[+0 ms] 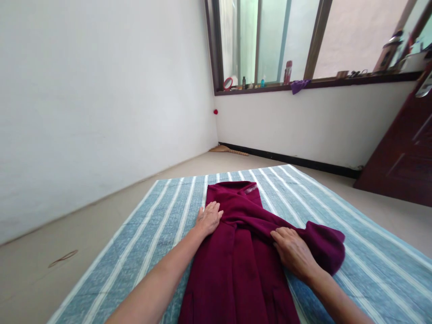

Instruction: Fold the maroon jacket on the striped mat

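A maroon long-sleeved top (232,265) lies lengthwise on a blue and white striped cloth (162,211), its sides folded in. Near its far end a small tag with light lettering (250,189) shows. One sleeve (326,243) stretches across the body and out to the right, its end loose and bunched. My left hand (209,218) rests flat on the upper left edge of the top, fingers extended. Further right, my right hand (293,252) has its fingers curled over the sleeve and grips it. The near end of the top runs out of view.
The striped cloth covers a raised flat surface. A white wall (101,90) stands on the left, and a dark red door (398,148) at the right. Bottles and small items line the window sill (263,89). A broom (224,149) lies in the corner, and a thin cord (63,258) on the floor.
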Available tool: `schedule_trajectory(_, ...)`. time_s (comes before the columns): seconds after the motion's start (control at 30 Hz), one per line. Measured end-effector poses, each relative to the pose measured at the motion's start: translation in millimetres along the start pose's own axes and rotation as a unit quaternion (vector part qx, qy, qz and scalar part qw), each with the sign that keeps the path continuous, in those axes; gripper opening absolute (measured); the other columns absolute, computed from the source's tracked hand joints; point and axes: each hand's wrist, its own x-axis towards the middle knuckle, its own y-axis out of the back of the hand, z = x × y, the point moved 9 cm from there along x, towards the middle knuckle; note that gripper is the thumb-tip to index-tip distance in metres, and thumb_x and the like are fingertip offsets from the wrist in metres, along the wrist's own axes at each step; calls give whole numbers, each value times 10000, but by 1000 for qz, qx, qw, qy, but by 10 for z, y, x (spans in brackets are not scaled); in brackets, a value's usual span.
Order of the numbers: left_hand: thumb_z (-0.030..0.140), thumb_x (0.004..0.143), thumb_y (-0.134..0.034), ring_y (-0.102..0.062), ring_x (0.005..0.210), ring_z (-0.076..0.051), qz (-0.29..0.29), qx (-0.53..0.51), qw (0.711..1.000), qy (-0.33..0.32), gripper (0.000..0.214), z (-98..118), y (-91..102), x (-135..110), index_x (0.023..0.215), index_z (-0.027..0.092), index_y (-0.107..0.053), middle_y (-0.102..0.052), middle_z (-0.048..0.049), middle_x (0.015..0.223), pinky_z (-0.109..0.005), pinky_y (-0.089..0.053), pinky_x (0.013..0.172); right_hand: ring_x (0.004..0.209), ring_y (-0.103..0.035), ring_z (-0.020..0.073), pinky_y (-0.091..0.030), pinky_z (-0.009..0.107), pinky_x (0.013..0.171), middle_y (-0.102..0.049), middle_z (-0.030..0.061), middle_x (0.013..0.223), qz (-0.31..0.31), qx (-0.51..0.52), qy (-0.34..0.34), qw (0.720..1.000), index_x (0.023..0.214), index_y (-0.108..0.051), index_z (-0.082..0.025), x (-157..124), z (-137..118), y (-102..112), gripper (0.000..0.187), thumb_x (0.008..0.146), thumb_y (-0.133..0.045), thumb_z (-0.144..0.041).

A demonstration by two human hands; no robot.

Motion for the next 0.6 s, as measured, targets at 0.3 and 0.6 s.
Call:
schedule_trajectory(0.3,264,906,-389,-421,1320,-189,-10,-25,998,-52,383,172,142,-582,1239,180,-558,-497,-91,1412,-300,-289,1109,955,-569,237,-401,376,885,-648,101,984,173,30,43,984,955,-655,-154,-268,-344,492,246,900,-421,-100)
schedule_trajectory(0.6,292,938,-329,-360,1358,-231,-18,-45,998,-37,445,228,-82,-730,1321,115,-469,-444,-145,1443,-387,-259,1126,440,-546,111,-331,187,399,-535,-44,529,-167,511,-220,814,812,-591,-156,-91,-1005,-220,50,780,-553,-147)
